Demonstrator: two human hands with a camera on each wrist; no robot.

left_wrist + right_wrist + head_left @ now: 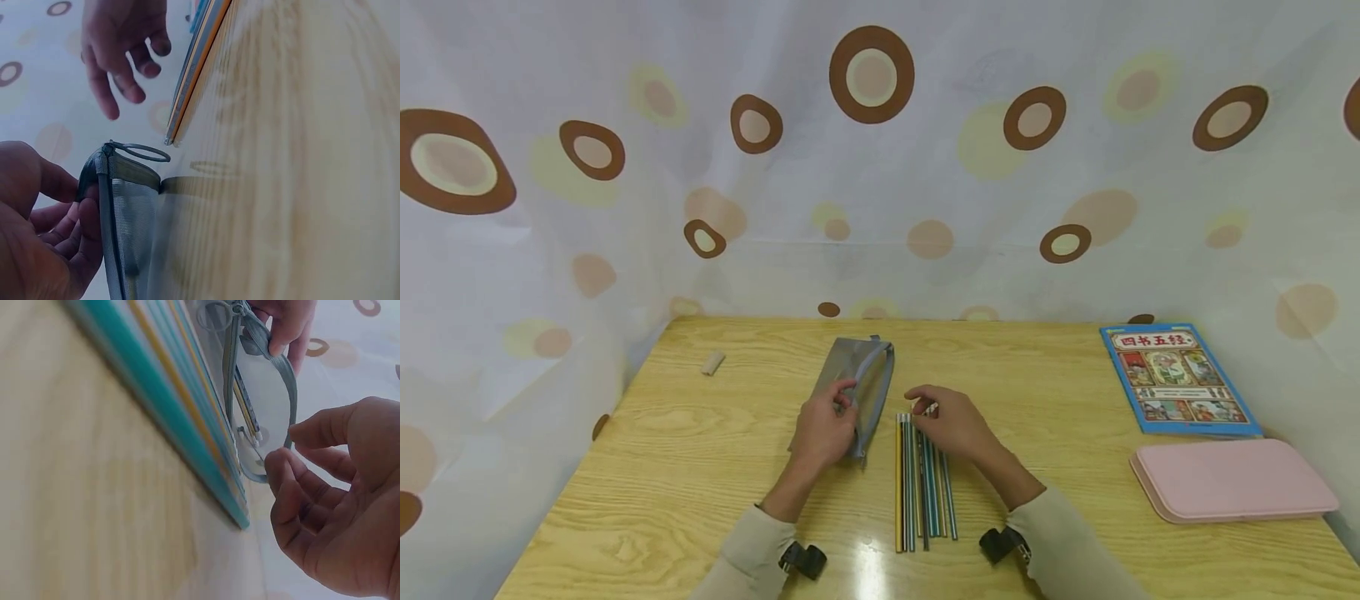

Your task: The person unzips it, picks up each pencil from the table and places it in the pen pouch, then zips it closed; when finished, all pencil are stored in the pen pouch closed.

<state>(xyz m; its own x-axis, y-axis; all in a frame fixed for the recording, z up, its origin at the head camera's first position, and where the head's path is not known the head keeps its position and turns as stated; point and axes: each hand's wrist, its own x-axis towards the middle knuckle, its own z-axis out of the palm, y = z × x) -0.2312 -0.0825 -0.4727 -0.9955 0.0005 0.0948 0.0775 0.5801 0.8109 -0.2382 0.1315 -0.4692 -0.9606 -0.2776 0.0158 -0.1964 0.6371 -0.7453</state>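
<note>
A grey mesh zip pouch point(841, 360) stands on the table with its mouth spread toward the right. My left hand point(826, 427) pinches the near rim of the pouch between thumb and fingers, as the left wrist view shows. To its right lies a row of several pencils point(912, 492), side by side, pointing away from me. My right hand point(953, 421) hovers over their far ends, fingers loosely bent and holding nothing. In the right wrist view a few pencil ends point(249, 415) show within the pouch's mouth; whether they lie inside it I cannot tell.
A pink case point(1232, 482) lies at the right, in front of a blue-edged book point(1176, 379). A small beige block point(712, 362) sits at the far left. A patterned white sheet point(880, 183) hangs behind the wooden table point(647, 500).
</note>
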